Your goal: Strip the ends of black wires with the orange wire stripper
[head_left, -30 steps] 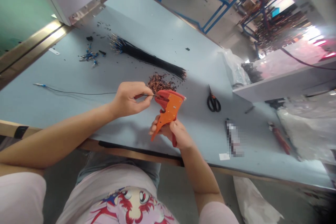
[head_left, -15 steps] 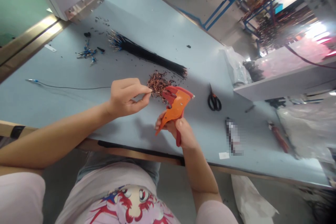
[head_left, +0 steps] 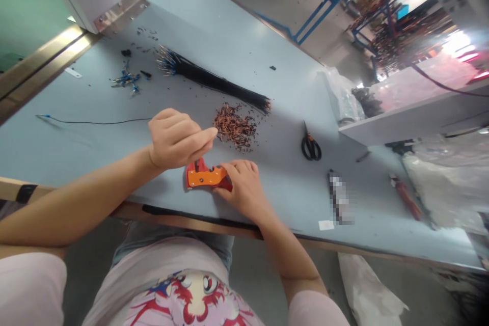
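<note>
Over at the left of the frame, a thin black wire (head_left: 99, 122) runs along the worktop (head_left: 286, 81), its blue-and-silver end pointing left, and its other end disappears into the left hand (head_left: 178, 140). Above it, at upper left, sit loose blue-tipped pieces (head_left: 126, 79). The left hand is clenched on the wire, back of the hand up, its forearm reaching in from lower left. Just below, near the centre, the orange-and-red tool (head_left: 206, 177) lies sideways by the worktop's front edge, head to the left. Above the hands, a bundle of black wires (head_left: 221, 86) slants down to the right, a pile of copper-coloured scraps (head_left: 235, 127) beneath it. And the right hand (head_left: 244, 186), coming up from lower right, wraps thumb and fingers around the tool's handles! Further right, black-handled scissors (head_left: 311, 147) point upward.
</note>
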{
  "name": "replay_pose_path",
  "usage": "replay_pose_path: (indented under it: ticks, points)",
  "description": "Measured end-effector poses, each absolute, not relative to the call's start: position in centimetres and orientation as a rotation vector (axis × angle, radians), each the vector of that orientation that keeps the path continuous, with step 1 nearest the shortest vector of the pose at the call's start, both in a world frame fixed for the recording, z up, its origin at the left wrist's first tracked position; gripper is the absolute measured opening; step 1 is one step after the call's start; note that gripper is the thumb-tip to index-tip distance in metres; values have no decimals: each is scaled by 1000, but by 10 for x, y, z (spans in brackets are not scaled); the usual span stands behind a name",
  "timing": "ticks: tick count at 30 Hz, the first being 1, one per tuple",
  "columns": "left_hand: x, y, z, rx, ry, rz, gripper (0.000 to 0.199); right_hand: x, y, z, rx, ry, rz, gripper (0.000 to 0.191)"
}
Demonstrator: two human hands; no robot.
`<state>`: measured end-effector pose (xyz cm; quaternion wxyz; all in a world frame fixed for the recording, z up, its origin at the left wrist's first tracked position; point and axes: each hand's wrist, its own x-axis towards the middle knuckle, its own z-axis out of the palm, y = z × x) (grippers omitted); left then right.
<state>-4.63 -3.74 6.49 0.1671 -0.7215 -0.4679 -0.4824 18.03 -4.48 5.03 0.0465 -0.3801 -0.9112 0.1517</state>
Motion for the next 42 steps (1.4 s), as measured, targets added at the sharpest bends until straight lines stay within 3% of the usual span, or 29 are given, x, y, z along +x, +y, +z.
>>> replay_pose_path:
  ticks: [4,10,17,20,24,28,30,33,36,42]
  points:
    - [-41,-39,58,-2212,-1176,-1304,1,182,-44,52,-1017,-2721,589,47]
    - [-26,-44,42,-2419,-1038,-1184,7,188,-42,55,-1021,-2150,517,37]
    - [-16,-46,40,-2445,-903,-1287,9,188,-41,60,-856,-2151,381,14]
    - [-11,-48,41,-2443,-968,-1235,5,187,-44,61,-870,-2146,330,13]
    - [-5,-50,45,-2458,-1111,-1212,18,186,-47,63,-918,-2094,325,13]
    - [-19,-42,55,-2272,-1351,-1375,14,207,-24,68,-1071,-1700,306,9]
    - [-30,-36,62,-2111,-1561,-1593,10,221,-6,72,-1157,-1341,493,7]
    - [-39,-31,71,-1993,-1728,-1906,7,233,12,77,-1129,-936,1125,5]
    - [-34,-34,73,-2074,-1809,-1907,7,228,11,78,-1047,-714,1654,8]
    - [-24,-41,72,-2211,-1764,-1785,7,216,-1,75,-921,-649,1853,6]
